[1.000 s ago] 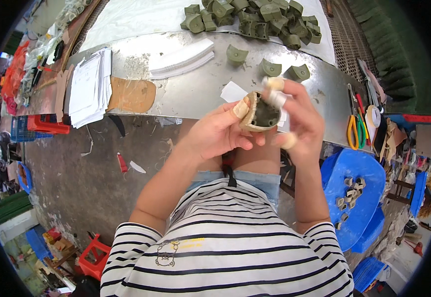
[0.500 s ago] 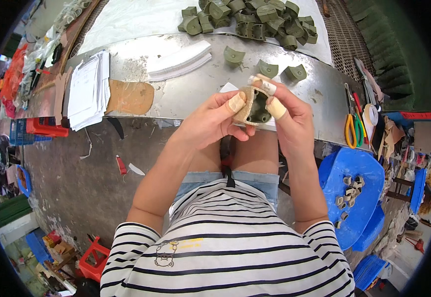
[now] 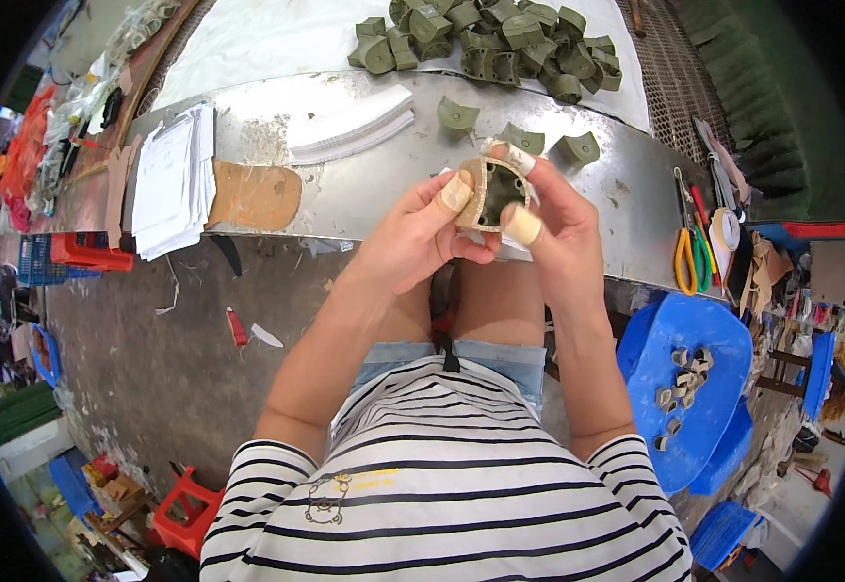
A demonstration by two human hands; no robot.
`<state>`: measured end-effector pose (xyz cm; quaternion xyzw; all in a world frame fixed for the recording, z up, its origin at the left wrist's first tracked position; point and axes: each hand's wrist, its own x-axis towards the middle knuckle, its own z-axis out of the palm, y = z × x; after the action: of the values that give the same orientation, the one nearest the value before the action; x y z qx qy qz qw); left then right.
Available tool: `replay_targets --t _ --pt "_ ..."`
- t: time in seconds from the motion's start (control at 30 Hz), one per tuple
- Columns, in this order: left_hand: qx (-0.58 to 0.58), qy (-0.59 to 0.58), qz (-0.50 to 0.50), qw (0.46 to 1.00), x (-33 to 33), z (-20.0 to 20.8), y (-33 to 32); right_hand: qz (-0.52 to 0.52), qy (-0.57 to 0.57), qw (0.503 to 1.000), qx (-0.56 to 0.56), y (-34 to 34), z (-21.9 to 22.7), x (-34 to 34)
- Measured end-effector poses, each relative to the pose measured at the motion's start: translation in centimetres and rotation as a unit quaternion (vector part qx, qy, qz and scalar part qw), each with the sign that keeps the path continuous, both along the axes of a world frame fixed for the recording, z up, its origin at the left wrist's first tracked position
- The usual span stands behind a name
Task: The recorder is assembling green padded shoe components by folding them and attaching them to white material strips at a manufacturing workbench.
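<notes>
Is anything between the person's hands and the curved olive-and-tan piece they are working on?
Nothing visible. Both the left hand and the right hand grip the curved olive-and-tan piece directly, held up above the metal bench edge. Only the tape wrapped on the fingertips lies between skin and piece.

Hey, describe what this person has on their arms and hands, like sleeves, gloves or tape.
Both forearms are bare below short black-and-white striped sleeves. No gloves. Left hand and right hand have beige tape wraps on fingertips, plus a whitish wrap on one right finger.
</notes>
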<state>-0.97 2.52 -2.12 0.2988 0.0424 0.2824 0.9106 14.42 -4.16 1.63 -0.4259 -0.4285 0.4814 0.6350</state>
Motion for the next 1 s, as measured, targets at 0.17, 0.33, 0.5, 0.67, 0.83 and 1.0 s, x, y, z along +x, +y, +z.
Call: replay_targets --t 0.17,0.33,0.5,0.67,0.83,1.0 --pt "-0.004 0.043 0.027 0.999 0.1 1.0 -0.4 -0.025 -0.078 0.994 0.070 -0.1 0.1 -0.8" --pt "0.048 0.119 0.047 0.991 -0.1 1.4 -0.2 -0.026 -0.061 0.997 0.045 0.0 -0.7 -0.2" --pt "0.218 0.274 0.173 0.921 0.7 4.0 -0.6 -0.054 -0.157 0.986 0.008 -0.3 -0.8 0.2" --pt "0.253 0.243 0.279 0.894 1.4 2.7 -1.8 -0.093 -0.030 0.994 0.046 -0.2 -1.5 -0.3" --pt "0.264 0.211 0.310 0.889 1.8 2.6 -2.2 -0.088 -0.034 0.995 -0.009 -0.9 -1.6 -0.6" --pt "0.240 0.206 0.315 0.895 2.5 3.7 -3.0 -0.126 -0.094 0.987 0.022 -0.7 -1.3 -1.0"
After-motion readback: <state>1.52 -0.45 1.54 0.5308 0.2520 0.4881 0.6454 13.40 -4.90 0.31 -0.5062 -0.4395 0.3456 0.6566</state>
